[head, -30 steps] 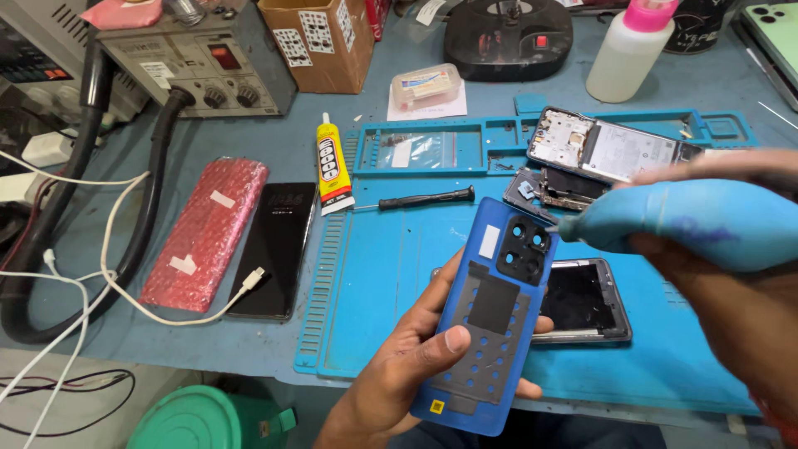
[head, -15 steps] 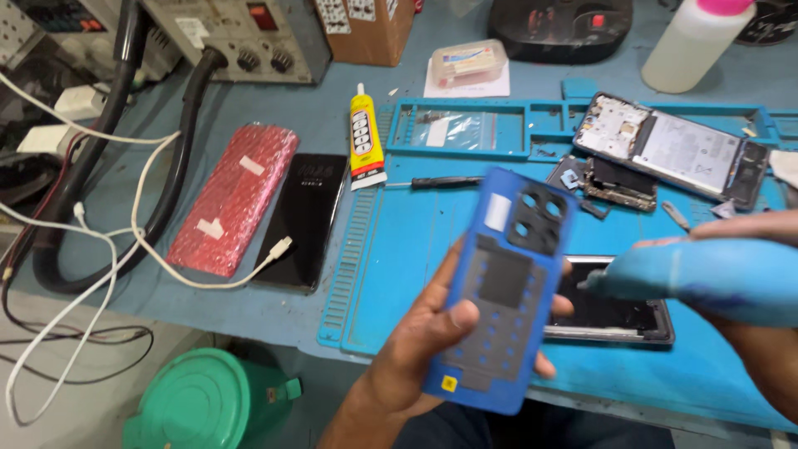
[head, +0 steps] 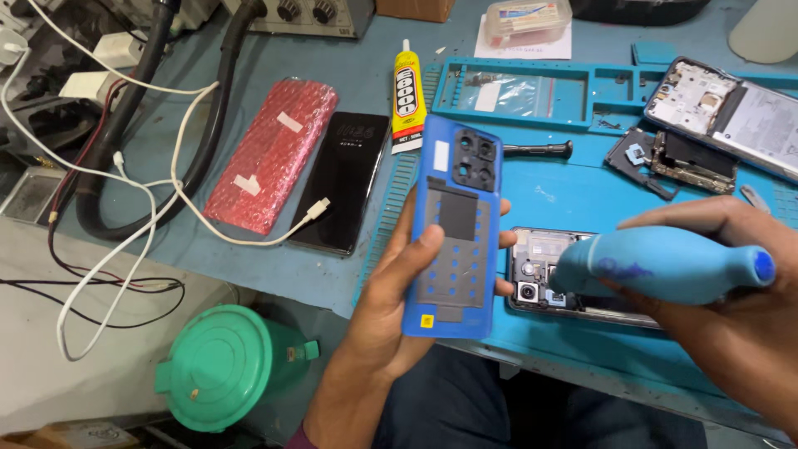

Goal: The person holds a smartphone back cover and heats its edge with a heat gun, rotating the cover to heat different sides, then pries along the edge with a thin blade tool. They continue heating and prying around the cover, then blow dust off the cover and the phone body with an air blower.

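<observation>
From the head camera, my left hand [head: 391, 308] grips the blue phone back cover [head: 453, 229], inner side up, above the bench's [head: 332, 274] near edge. My right hand [head: 740, 308] is closed around a light-blue electric screwdriver [head: 661, 266], its tip over the opened phone [head: 540, 274] lying on the blue mat [head: 573, 199].

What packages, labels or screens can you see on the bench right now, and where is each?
Red bubble-wrap packet: left, flat, taped.
Black phone: beside the packet, screen dark.
Glue tube: behind the phone, yellow label.
Clear bag: in the teal tray.
Plastic box: top centre, on paper.
</observation>
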`<state>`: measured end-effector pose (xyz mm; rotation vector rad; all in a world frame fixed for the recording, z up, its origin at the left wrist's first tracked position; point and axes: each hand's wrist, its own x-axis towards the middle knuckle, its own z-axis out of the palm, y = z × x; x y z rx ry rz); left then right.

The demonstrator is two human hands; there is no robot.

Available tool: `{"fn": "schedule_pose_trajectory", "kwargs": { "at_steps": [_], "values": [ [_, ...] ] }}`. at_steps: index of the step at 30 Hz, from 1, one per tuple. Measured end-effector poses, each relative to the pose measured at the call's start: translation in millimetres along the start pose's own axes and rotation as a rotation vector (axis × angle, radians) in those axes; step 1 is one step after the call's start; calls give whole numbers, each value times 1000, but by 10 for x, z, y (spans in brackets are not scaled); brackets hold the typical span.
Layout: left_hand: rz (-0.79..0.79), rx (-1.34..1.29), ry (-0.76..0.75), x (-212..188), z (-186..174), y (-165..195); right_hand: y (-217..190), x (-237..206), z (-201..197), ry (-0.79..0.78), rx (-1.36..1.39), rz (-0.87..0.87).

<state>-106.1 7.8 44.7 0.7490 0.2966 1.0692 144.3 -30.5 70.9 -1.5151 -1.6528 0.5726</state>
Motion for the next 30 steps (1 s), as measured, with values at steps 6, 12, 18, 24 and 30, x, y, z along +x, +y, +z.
{"fn": "schedule_pose_trajectory", "kwargs": {
  "at_steps": [6, 12, 18, 24, 30],
  "values": [
    [-15, 18, -12, 22, -2, -21, -42, -17, -24, -82, 76, -16],
    [-11, 8, 1, -9, -3, -13, -143, 68, 2, -13, 236, 81],
    [-11, 11, 23, -25, -5, -27, 141, -75, -7, 46, -63, 39],
    [90, -78, 107, -87, -19, -49, 1514, -157, -327, -26, 8, 54],
    [77, -224, 170, -121, -56, -59, 3036, 327, -25, -34, -525, 1087]
  ]
}}
